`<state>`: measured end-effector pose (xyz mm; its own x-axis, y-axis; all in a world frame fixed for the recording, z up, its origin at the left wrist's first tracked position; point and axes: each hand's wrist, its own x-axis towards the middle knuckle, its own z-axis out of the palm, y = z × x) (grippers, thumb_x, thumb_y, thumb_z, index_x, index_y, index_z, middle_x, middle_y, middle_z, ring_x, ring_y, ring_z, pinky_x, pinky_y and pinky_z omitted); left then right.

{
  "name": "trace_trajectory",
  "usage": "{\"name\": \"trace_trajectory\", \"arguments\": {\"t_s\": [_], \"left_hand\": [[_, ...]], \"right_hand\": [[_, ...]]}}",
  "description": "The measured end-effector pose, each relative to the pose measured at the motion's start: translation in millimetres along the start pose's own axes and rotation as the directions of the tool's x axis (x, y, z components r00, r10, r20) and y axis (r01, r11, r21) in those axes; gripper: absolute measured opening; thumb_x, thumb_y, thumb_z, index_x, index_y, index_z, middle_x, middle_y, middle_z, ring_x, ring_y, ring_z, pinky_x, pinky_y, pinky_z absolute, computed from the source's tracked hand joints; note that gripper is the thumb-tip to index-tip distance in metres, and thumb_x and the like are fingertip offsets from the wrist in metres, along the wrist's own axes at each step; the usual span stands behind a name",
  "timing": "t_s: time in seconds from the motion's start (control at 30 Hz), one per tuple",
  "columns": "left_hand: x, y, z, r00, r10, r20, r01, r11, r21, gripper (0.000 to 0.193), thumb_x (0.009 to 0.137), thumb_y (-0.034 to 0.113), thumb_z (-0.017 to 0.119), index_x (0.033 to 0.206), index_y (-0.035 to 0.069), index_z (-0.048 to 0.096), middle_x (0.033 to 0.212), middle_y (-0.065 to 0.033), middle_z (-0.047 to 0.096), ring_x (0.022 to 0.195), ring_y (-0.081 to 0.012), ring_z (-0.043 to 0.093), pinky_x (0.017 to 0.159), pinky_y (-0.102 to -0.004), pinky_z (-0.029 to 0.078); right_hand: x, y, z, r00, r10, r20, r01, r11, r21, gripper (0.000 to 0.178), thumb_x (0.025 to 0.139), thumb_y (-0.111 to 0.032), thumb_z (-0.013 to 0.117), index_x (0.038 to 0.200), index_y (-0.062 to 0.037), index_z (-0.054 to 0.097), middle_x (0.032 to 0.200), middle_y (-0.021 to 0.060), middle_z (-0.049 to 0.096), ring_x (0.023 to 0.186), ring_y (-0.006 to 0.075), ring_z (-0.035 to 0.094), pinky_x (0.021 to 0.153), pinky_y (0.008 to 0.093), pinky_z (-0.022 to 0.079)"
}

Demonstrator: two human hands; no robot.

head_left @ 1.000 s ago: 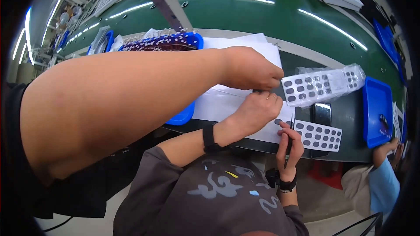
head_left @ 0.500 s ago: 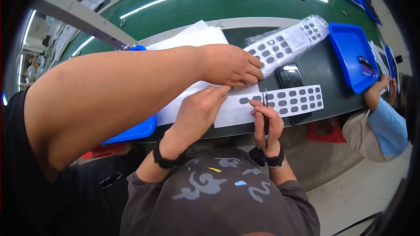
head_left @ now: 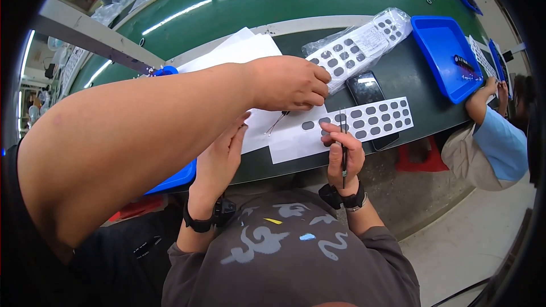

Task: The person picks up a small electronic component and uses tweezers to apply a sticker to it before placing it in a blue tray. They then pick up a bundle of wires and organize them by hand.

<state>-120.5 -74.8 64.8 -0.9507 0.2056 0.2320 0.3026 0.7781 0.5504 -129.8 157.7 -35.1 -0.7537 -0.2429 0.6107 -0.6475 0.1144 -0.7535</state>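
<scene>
My right hand [head_left: 348, 156] holds dark tweezers [head_left: 344, 165], tips up, over a white sheet of grey oval stickers [head_left: 372, 120]. My left hand [head_left: 219, 162] is left of that sheet, palm turned inward, its fingers partly behind another person's forearm. Its fingertips are drawn together near a tiny dark bit, too small to name. The other person's hand [head_left: 293, 82] reaches in from the left above the white paper [head_left: 230, 51], closed, with slim tweezers [head_left: 276, 123] pointing down from it.
Behind the sticker sheet lie a black phone [head_left: 365, 88] and a plastic-wrapped pack of sticker sheets [head_left: 350, 51]. A blue tray [head_left: 446, 59] stands at the right, with another person beside it. One more blue tray [head_left: 176, 179] is partly hidden at the left, and a metal post [head_left: 96, 34] rises there.
My left hand has drawn back left from beside the other person's hand, turning palm inward. The other hand's tweezers now show. My right hand still holds its tweezers; the whole view has shifted slightly.
</scene>
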Motion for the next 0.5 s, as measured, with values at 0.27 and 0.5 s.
{"name": "trace_trajectory", "arguments": {"t_s": [0.27, 0.5], "left_hand": [[99.7, -24.7, -3.8, 0.598, 0.591, 0.542, -0.799, 0.495, 0.341, 0.015, 0.093, 0.019, 0.059, 0.089, 0.008, 0.068, 0.102, -0.0022, 0.061, 0.108, -0.0169, 0.053, 0.099, -0.0281, 0.042], [15.8, -37.9, -17.4, 0.937, 0.324, 0.133, -0.35, 0.858, 0.376, 0.018, 0.093, 0.021, 0.062, 0.094, 0.005, 0.069, 0.111, -0.0066, 0.062, 0.11, -0.0206, 0.055, 0.096, -0.0315, 0.044]], "right_hand": [[3.5, -6.0, 8.1, 0.999, -0.042, 0.034, 0.04, 0.998, 0.04, 0.016, 0.101, -0.008, 0.048, 0.113, 0.0011, 0.052, 0.113, 0.0246, 0.067, 0.081, 0.0193, 0.065, 0.075, 0.0303, 0.054], [1.1, -7.4, 3.8, 1.0, -0.009, 0.016, 0.009, 1.0, -0.008, 0.015, 0.101, -0.007, 0.048, 0.112, 0.0017, 0.053, 0.112, 0.0232, 0.068, 0.082, 0.0185, 0.065, 0.075, 0.0294, 0.054]]}}
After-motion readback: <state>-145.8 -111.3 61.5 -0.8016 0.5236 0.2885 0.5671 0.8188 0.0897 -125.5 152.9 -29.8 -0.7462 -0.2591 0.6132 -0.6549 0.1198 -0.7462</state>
